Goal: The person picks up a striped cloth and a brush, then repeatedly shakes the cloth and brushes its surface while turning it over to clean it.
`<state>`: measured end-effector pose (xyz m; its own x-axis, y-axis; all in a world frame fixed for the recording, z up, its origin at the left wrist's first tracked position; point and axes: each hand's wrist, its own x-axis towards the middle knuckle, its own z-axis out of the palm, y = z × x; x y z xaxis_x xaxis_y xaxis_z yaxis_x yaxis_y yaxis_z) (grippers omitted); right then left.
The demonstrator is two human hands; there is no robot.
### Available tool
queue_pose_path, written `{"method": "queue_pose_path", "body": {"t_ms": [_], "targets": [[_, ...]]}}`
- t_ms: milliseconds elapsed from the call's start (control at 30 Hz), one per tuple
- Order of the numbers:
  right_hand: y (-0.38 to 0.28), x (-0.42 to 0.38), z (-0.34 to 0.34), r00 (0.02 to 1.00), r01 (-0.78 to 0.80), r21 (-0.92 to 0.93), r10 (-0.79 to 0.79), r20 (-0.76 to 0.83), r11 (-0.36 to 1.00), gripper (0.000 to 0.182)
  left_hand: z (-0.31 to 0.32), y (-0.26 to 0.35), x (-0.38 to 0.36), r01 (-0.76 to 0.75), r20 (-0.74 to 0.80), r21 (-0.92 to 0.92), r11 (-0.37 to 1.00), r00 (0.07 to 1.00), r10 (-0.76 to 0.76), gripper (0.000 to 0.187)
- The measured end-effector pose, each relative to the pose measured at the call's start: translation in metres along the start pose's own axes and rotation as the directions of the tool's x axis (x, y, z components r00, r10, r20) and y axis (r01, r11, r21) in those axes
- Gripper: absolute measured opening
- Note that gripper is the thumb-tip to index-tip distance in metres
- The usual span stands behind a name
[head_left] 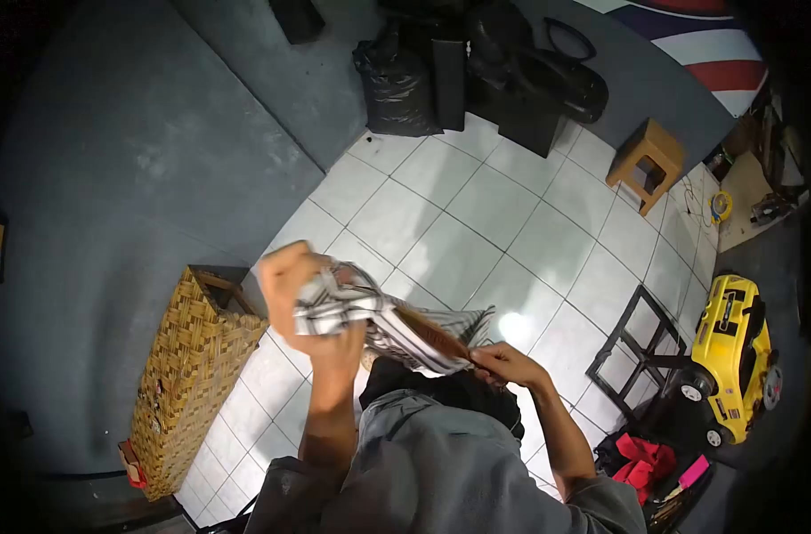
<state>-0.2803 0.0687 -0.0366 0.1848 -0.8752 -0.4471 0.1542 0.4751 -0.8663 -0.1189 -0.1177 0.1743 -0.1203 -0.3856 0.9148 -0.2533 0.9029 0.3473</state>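
Observation:
A striped cloth (352, 311), white with dark lines, hangs bunched between my two hands in front of my body. My left hand (291, 289) is raised and smeared by motion, its fingers wrapped round one gathered end. Lower and to the right, my right hand (503, 365) pinches the other end, close by the cloth's pointed corner. A brown strip (432, 333) runs along the folds from the middle of the cloth to my right fingertips; I cannot tell whether it is a separate piece.
A tall woven basket (187, 383) stands at the left by the grey wall. Black bags (401, 93) lie at the back, with a brown stool (648, 165) to their right. At right are a black frame (637, 351), a yellow toy car (730, 356) and red cloth (644, 465).

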Motion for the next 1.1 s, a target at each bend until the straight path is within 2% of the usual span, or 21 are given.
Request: {"method": "queue_pose_path", "body": {"t_ms": [33,100,167,200,233,300,367,433,467,500,533,567,633,667,800,833,867,900,933,1033,1100], "targets": [[0.032,0.011,-0.012,0.995,-0.097,-0.202,0.09,-0.042,0.975,0.033,-0.003,-0.002,0.007,-0.046,-0.074,-0.001,0.999,0.996,0.046,0.024],[0.1,0.022,-0.028,0.936,-0.333,-0.489,0.222,-0.272,0.806,0.033,-0.005,-0.002,0.009,0.097,-0.207,-0.008,0.995,0.974,-0.096,0.023],[0.212,0.038,-0.055,0.973,-0.226,-0.905,0.031,-0.23,0.362,0.026,-0.005,-0.001,0.008,0.053,-0.173,0.001,0.999,0.984,-0.052,0.023],[0.202,0.031,-0.046,0.897,-0.428,-0.821,0.064,-0.438,0.378,0.024,-0.005,0.0,0.005,0.014,-0.134,0.008,1.0,0.991,-0.013,0.022],[0.191,0.024,-0.037,0.776,-0.607,-0.695,0.099,-0.623,0.387,0.023,-0.004,0.001,-0.003,0.115,-0.119,-0.018,0.993,0.986,-0.116,0.023],[0.177,0.022,-0.032,0.708,-0.654,-0.617,0.067,-0.703,0.437,0.022,-0.002,0.006,-0.006,0.149,-0.063,0.002,0.989,0.987,-0.149,0.022],[0.187,0.039,-0.052,0.685,-0.585,-0.517,0.039,-0.728,0.625,0.023,-0.002,0.005,-0.009,0.211,0.105,-0.039,0.977,0.973,-0.206,0.024],[0.124,0.033,-0.043,0.658,-0.218,-0.264,-0.058,-0.75,0.94,0.031,0.001,0.012,-0.011,0.305,0.275,-0.048,0.951,0.919,-0.281,0.017],[0.068,0.022,-0.026,0.701,-0.01,-0.106,-0.069,-0.71,0.994,0.034,0.006,0.013,-0.015,0.298,0.301,-0.086,0.951,0.917,-0.26,0.018],[0.011,0.008,-0.006,0.734,0.191,0.07,-0.096,-0.672,0.979,0.038,0.01,0.013,-0.019,0.29,0.326,-0.127,0.949,0.915,-0.236,0.019],[-0.031,-0.006,0.012,0.786,0.284,0.143,-0.145,-0.601,0.948,0.038,0.014,0.014,-0.016,0.23,0.346,-0.152,0.961,0.923,-0.166,0.035],[-0.055,-0.017,0.022,0.826,0.364,0.223,-0.203,-0.527,0.904,0.038,0.016,0.016,-0.013,0.234,0.351,-0.155,0.96,0.921,-0.168,0.035],[-0.059,-0.027,0.026,0.899,0.401,0.108,-0.367,-0.24,0.91,0.036,0.016,0.018,-0.007,0.236,0.39,-0.118,0.965,0.904,-0.173,0.021],[-0.052,-0.022,0.028,0.915,0.399,0.216,-0.371,-0.16,0.891,0.04,0.018,0.016,-0.006,0.148,0.288,-0.102,0.984,0.951,-0.113,0.02],[0.035,0.016,0.01,0.954,0.228,-0.067,-0.237,-0.184,0.971,0.042,0.012,0.008,0.002,0.186,-0.009,-0.158,0.97,0.982,-0.19,0.014],[0.086,0.028,-0.001,0.904,0.182,-0.346,-0.295,-0.309,0.92,0.036,0.012,0.006,0.003,0.185,-0.157,-0.18,0.966,0.964,-0.214,0.011],[0.128,0.034,-0.008,0.832,0.081,-0.586,-0.378,-0.405,0.806,0.031,0.008,0.003,0.006,0.166,-0.221,-0.148,0.975,0.955,-0.196,0.009],[0.154,0.033,-0.012,0.861,-0.203,-0.607,-0.155,-0.484,0.768,0.03,0.003,0.001,0.009,0.152,-0.281,-0.112,0.982,0.943,-0.178,0.008],[0.175,0.032,-0.018,0.82,-0.464,-0.6,0.059,-0.569,0.652,0.03,-0.002,0.0,0.012,0.205,-0.273,-0.05,0.977,0.939,-0.211,0.009],[0.202,0.031,-0.023,0.799,-0.529,-0.675,0.035,-0.6,0.514,0.034,-0.003,-0.001,0.015,0.209,-0.168,0.02,0.978,0.965,-0.203,0.009],[0.183,0.034,-0.023,0.751,-0.552,-0.603,0.03,-0.659,0.576,0.034,0.0,0.007,0.016,0.423,0.078,0.032,0.906,0.902,-0.424,0.013]]}}
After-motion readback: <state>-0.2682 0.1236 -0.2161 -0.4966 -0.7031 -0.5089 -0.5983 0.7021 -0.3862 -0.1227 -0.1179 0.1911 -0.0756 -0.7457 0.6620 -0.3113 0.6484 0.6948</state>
